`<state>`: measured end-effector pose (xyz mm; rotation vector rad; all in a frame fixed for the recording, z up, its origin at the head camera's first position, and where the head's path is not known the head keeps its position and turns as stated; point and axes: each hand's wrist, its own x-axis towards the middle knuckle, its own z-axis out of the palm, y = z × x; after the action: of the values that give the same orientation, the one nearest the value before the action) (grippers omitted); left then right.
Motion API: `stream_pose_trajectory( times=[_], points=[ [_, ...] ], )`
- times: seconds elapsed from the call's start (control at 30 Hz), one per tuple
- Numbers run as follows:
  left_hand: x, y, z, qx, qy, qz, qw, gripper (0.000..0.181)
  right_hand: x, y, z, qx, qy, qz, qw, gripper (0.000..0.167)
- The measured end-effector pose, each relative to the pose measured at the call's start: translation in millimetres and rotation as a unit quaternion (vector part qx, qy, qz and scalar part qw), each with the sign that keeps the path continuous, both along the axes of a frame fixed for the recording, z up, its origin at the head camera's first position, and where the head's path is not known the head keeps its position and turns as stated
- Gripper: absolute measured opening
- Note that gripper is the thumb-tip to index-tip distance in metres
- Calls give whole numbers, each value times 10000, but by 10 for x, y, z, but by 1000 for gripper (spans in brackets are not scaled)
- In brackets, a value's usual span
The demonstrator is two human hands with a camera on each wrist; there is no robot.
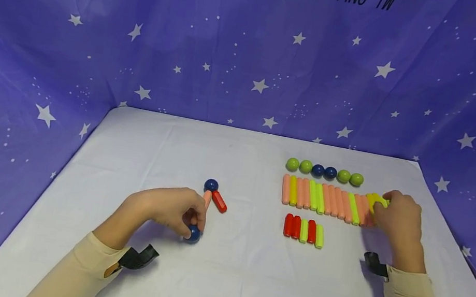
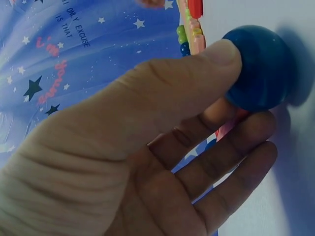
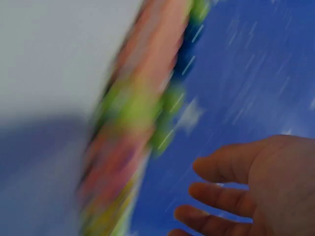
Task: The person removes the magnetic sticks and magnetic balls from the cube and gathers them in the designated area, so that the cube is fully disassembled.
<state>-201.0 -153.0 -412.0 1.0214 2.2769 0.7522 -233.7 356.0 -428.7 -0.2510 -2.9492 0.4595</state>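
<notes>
My left hand [image 1: 173,207] pinches a glossy blue ball [image 2: 261,68] between thumb and fingers, low over the white table. A pink stick [image 1: 207,199] runs from near that ball up to a second blue ball [image 1: 211,185]. From this second ball a red stick [image 1: 219,201] slants down to the right. Over at the right end of a long row of pink, yellow and green sticks [image 1: 336,203], my right hand [image 1: 398,217] hovers by the yellow ones. Its fingers [image 3: 216,164] are spread with nothing between them in the blurred right wrist view.
Behind the long row stands a line of green balls [image 1: 293,164] and blue balls [image 1: 330,173]. In front of it lies a short row of red and green sticks [image 1: 303,230]. A purple star-printed cloth [image 1: 235,53] surrounds the white table [image 1: 243,286] at the back and sides.
</notes>
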Motion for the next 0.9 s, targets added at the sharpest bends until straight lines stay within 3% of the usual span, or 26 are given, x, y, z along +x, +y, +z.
stream_pose_trajectory(
  times=[0.13,0.27,0.33,0.43,0.57,0.73,0.9],
  points=[
    [7,33,6,-25,38,-83,10000,23,55,-704,141,-128,409,1130,9927,37],
    [-12,36,2,16,116,64,9999,14,133,-1454,107,-437,339,2443,9681,34],
    [-30,35,-14,49,338,355,9988,9,172,-1781,23,-405,330,3039,9513,32],
    [-66,46,-66,65,794,1127,9904,17,223,-2175,-104,-268,236,3725,9274,31],
    [-101,104,-168,102,1182,1974,9731,43,268,-2549,-190,-172,-60,4037,9147,35],
    [-97,197,-274,262,1192,2196,9679,59,271,-2793,-205,-83,-136,4189,9079,33],
    [-84,240,-282,386,1163,2446,9618,61,215,-2897,-210,-252,54,4161,9090,27]
  ],
)
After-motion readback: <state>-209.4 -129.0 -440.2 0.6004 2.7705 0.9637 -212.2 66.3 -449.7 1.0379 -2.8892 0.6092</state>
